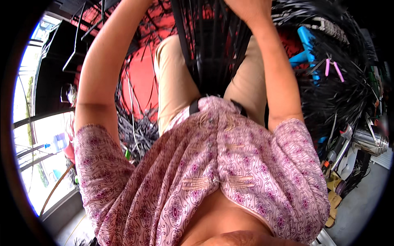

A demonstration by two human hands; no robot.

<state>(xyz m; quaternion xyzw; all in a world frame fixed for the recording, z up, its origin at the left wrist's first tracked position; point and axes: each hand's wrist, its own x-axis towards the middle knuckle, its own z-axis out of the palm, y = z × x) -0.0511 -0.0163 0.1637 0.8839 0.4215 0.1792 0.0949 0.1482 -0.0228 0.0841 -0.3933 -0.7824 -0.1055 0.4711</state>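
Both my forearms reach up past the picture's top edge. My left hand lies beyond that edge, so only its arm shows. Of my right hand I see just the wrist and the back part; its fingers are cut off. Long flat black strips run down from the top between my knees, nearest to my right hand. Whether that hand touches them is hidden. Further dark strips crowd the space between my legs.
Pink-handled pliers rest on a heap of black strips at the right, near a blue plastic piece. Red sheeting with scattered strips lies left of my knees. A black metal frame stands at the upper left.
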